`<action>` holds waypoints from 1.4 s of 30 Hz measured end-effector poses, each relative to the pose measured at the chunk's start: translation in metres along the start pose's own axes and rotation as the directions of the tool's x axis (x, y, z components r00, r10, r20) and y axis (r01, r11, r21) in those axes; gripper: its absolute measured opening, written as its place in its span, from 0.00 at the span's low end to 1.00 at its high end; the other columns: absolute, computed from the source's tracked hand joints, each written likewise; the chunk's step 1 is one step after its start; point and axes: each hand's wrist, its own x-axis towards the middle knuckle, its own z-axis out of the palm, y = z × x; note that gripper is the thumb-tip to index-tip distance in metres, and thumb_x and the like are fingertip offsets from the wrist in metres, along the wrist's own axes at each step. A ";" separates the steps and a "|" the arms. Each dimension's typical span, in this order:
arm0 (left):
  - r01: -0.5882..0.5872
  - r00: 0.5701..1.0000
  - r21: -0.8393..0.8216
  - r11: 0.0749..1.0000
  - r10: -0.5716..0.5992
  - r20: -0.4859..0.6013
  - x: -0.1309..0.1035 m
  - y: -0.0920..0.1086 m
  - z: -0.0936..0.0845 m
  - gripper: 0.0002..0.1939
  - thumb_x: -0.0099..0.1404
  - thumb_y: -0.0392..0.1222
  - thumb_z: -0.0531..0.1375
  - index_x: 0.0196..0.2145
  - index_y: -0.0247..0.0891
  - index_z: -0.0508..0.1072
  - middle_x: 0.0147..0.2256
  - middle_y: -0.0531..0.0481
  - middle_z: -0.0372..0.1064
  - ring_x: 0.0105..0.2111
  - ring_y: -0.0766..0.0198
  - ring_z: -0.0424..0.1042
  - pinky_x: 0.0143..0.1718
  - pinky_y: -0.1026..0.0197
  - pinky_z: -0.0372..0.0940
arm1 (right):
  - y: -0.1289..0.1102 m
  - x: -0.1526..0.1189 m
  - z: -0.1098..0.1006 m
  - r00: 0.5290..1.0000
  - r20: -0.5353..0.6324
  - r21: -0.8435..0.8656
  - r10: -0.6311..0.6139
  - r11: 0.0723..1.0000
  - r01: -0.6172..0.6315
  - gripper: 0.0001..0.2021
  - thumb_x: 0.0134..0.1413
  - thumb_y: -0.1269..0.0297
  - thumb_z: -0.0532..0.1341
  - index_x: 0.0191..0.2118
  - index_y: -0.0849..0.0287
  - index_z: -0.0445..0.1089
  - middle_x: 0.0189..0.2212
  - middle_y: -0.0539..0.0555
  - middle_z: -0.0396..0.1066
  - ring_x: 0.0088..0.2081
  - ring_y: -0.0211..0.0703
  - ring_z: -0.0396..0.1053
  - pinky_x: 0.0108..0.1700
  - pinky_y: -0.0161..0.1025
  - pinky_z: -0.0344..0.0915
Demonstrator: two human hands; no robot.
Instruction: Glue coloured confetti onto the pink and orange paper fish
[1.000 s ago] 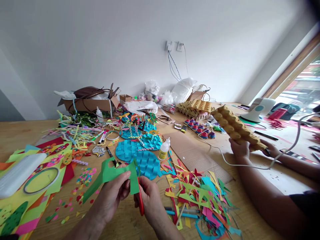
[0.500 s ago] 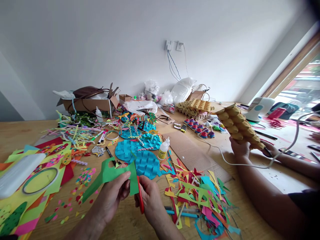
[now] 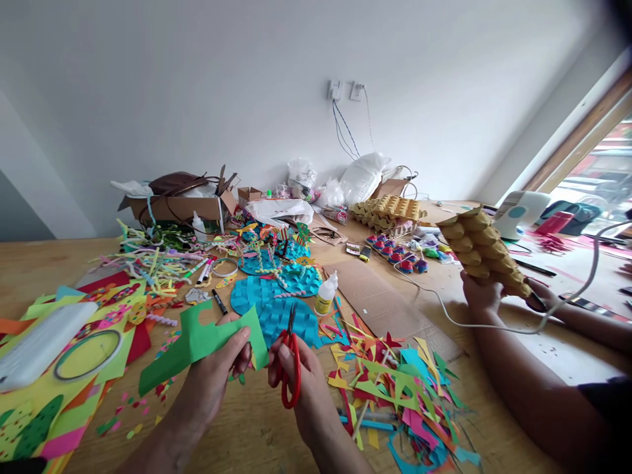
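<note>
A sheet of green paper [image 3: 197,339] with cut-out edges is pinched in my left hand [image 3: 224,355], thumb on top. My right hand [image 3: 301,368] holds red-handled scissors [image 3: 292,375], blades pointing up and away, just right of the paper and apart from it. Behind the hands lie round blue woven-paper pieces [image 3: 286,319]. Two glue bottles [image 3: 326,295] stand beside them. A black marker [image 3: 220,301] lies just beyond the green paper.
Paper scraps [image 3: 395,382] cover the table at right. Coloured sheets [image 3: 64,401] with a tape ring [image 3: 89,355] lie at left. Another person's hands [image 3: 478,293] hold an egg carton [image 3: 481,253]; a white cable [image 3: 454,316] crosses in front. A cardboard strip [image 3: 385,303] lies mid-table.
The scissors have come away from the green paper and moved slightly right, now turned with blades upward. The green paper has shifted a little left in my left hand.
</note>
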 end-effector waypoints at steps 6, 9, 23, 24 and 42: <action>-0.080 0.996 0.092 0.993 0.075 0.058 -0.001 -0.002 0.002 0.12 0.54 0.45 0.59 0.20 0.38 0.61 0.15 0.57 0.59 0.15 0.71 0.57 0.14 0.69 0.52 | 0.000 0.000 0.002 0.997 -0.061 0.072 0.043 0.997 -0.038 0.15 0.33 0.63 0.66 0.29 0.60 0.62 0.22 0.45 0.61 0.21 0.30 0.57 0.25 0.29 0.55; -0.142 0.987 0.214 0.966 0.120 0.110 -0.001 -0.003 0.003 0.13 0.55 0.45 0.57 0.18 0.38 0.63 0.14 0.54 0.60 0.15 0.68 0.59 0.16 0.66 0.55 | 0.003 0.002 0.000 0.997 -0.078 0.061 0.011 0.998 -0.006 0.14 0.33 0.63 0.66 0.28 0.59 0.62 0.22 0.44 0.60 0.21 0.30 0.56 0.24 0.29 0.55; -0.106 0.994 0.240 0.965 0.110 -0.006 0.005 0.022 -0.019 0.11 0.51 0.45 0.60 0.18 0.37 0.66 0.15 0.55 0.65 0.16 0.66 0.64 0.19 0.66 0.61 | -0.004 -0.010 0.010 0.991 0.129 -0.360 0.042 0.933 0.008 0.12 0.50 0.57 0.53 0.24 0.60 0.57 0.16 0.45 0.55 0.19 0.31 0.54 0.22 0.29 0.54; -0.103 0.994 0.214 0.971 0.109 -0.019 0.005 0.024 -0.021 0.11 0.51 0.45 0.60 0.19 0.37 0.66 0.15 0.56 0.65 0.17 0.66 0.64 0.19 0.66 0.61 | -0.004 -0.011 0.012 0.990 0.130 -0.387 0.056 0.922 -0.001 0.11 0.50 0.58 0.52 0.23 0.60 0.57 0.16 0.45 0.54 0.19 0.31 0.54 0.21 0.29 0.53; -0.052 0.999 0.112 0.992 0.051 0.007 0.005 0.024 -0.019 0.10 0.49 0.44 0.63 0.29 0.38 0.69 0.26 0.53 0.67 0.24 0.63 0.66 0.20 0.64 0.66 | 0.001 -0.013 0.015 0.990 0.135 -0.487 0.045 0.873 0.027 0.08 0.48 0.67 0.51 0.20 0.60 0.56 0.16 0.45 0.52 0.21 0.31 0.51 0.21 0.30 0.47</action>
